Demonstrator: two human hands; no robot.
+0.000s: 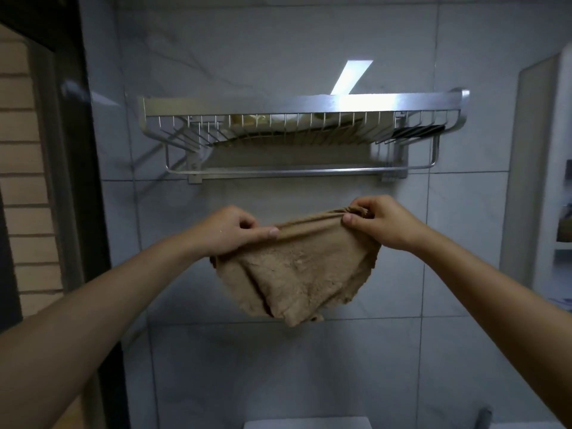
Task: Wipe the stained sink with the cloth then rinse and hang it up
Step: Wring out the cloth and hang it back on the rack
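A brown cloth point(294, 274) hangs spread between my two hands in front of the tiled wall. My left hand point(235, 229) pinches its upper left edge. Its bunched upper right corner is gripped by my right hand point(383, 221). The cloth sags below both hands and touches nothing else. Above it, a metal wall rack point(303, 102) is fixed to the wall, and its towel bar point(288, 172) runs a short way above my hands with nothing on it. The sink is out of view.
Folded items lie in the rack's wire basket point(278, 125). A dark door frame point(77, 150) and brick wall stand on the left. A white cabinet point(544, 168) with shelves is on the right. A white object's top point(306, 422) shows at the bottom edge.
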